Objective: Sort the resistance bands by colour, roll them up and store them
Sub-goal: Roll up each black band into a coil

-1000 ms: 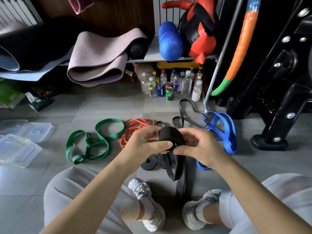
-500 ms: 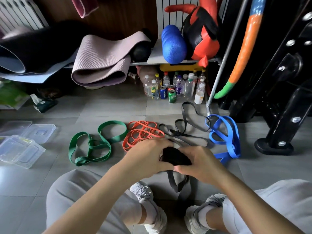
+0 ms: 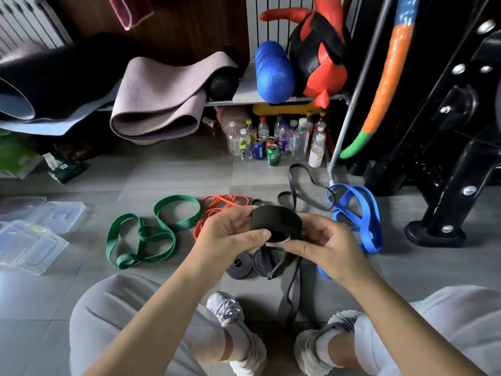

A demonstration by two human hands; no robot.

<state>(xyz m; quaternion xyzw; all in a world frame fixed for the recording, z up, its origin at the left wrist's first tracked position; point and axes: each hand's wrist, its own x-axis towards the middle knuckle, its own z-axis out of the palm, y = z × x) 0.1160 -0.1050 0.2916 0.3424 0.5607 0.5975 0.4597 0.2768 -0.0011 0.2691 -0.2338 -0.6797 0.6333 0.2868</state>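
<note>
I take the black roll (image 3: pixel 276 221) as my marker; it is held up above the floor (image 3: pixel 162 180) between both hands. I judge the rubber light, soft and springy, grippy rather than slick, and likely to uncoil if let go. The place to hold it is across the outermost wrap, with the tail (image 3: pixel 290 289) kept taut as it feeds in.

Far left of the roll lie clear plastic boxes (image 3: pixel 32 234), too overlapped to count. Nearer on that side the green band (image 3: pixel 151 232) sprawls in loops: one heap, perhaps two bands twisted together. Just left of the roll are the orange bands (image 3: pixel 217 210), thin and several, which I cannot number.

My left hand (image 3: pixel 227 240) pinches the roll's left edge, fingers (image 3: pixel 252 236) curled on it. Below the roll two finished grey rolls (image 3: pixel 238 265) rest on the floor, touching. The tail hangs from the roll down between my shoes (image 3: pixel 225 308).

My right hand (image 3: pixel 325 248) grasps the roll's right side, thumb tucked under the coil. Behind the roll, to the right, one loose black band (image 3: pixel 303 183) lies flat. Farthest right is the blue band (image 3: pixel 360 213), a tangle of one or two.
</note>
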